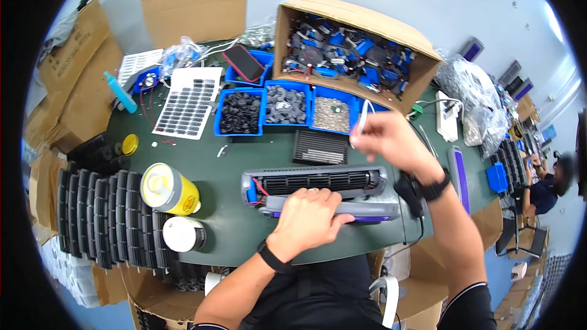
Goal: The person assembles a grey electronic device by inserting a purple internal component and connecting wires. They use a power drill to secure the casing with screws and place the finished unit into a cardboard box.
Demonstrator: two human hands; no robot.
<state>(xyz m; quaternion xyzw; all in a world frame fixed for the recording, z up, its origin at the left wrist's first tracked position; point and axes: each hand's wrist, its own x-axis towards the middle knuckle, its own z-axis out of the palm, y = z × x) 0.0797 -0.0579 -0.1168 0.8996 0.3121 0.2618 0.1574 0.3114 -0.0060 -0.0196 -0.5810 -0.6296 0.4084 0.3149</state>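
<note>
On the table in front of me lies a long grey fan housing with a ribbed black roller, a blue part and a red wire inside. Against its near side is a grey cover with a purple strip. My left hand lies over the cover, fingers bent across it and thumb to the right, holding it against the housing. Raised beyond the housing's right end, my right hand pinches a slim white stick-like tool, pointing upward. Its exact kind is unclear.
Blue bins of small parts stand behind the housing, before a cardboard box of wired blue parts. A black screw tray is nearer. Left are a yellow canister, a white jar and stacked black rollers. A co-worker sits far right.
</note>
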